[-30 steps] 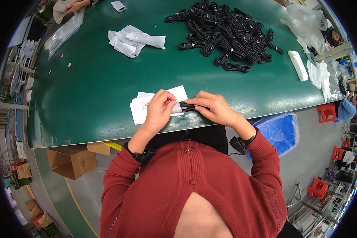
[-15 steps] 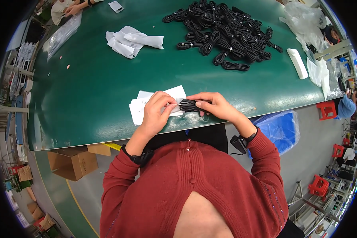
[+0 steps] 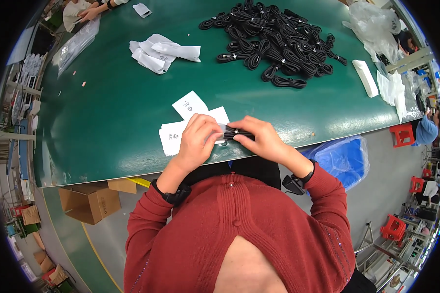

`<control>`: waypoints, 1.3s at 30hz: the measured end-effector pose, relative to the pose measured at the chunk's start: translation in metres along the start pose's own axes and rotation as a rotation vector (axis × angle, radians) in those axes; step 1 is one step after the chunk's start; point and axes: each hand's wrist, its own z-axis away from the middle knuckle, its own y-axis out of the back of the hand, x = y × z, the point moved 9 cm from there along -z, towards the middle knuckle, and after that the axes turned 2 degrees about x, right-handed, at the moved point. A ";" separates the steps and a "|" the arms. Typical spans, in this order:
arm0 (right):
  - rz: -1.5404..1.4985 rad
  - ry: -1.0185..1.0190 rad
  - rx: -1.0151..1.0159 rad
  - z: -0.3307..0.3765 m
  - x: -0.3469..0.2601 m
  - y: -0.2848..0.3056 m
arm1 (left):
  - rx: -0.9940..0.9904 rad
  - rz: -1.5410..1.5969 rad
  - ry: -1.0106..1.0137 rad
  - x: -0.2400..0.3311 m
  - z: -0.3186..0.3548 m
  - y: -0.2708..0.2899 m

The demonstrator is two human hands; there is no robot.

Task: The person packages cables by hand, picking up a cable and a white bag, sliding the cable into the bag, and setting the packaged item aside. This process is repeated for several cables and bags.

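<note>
Near the front edge of the green table, my right hand (image 3: 260, 138) is closed around a coiled black cable (image 3: 239, 133). The cable's left end meets the mouth of a translucent white bag (image 3: 221, 129); how far it sits inside is hidden by my fingers. My left hand (image 3: 196, 141) pinches that bag between thumb and fingers. Beneath and beside my left hand lie several flat white printed bags (image 3: 170, 137), fanned out, with one of them (image 3: 189, 104) pointing away from me.
A large heap of coiled black cables (image 3: 283, 44) covers the far right of the green table (image 3: 112, 112). Crumpled white bags (image 3: 164, 52) lie at far left. Clear plastic (image 3: 374, 24) lies at the right edge. Below stand a cardboard box (image 3: 90, 200) and a lined blue bin (image 3: 344, 161).
My right hand has shifted slightly left with the cable, bringing its end to the bag's mouth. One printed white bag now sticks out farther beyond my left hand.
</note>
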 end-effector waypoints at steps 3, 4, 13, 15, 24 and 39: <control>0.098 0.174 -0.003 -0.008 -0.024 0.009 | 0.028 -0.001 0.053 -0.007 -0.004 0.003; 0.145 0.260 -0.005 -0.008 -0.033 0.009 | 0.049 0.020 0.102 -0.012 -0.005 0.006; -0.002 0.167 0.032 -0.020 -0.020 0.004 | 0.129 0.056 0.183 -0.021 -0.011 0.020; 0.018 0.298 0.059 -0.023 -0.028 0.011 | 0.107 0.037 0.151 -0.018 -0.012 0.021; 0.104 0.345 0.057 -0.017 -0.039 0.010 | 0.008 0.108 0.175 -0.023 -0.007 0.014; -0.117 0.241 0.225 -0.031 -0.037 0.020 | -0.009 0.299 0.249 -0.022 -0.018 0.014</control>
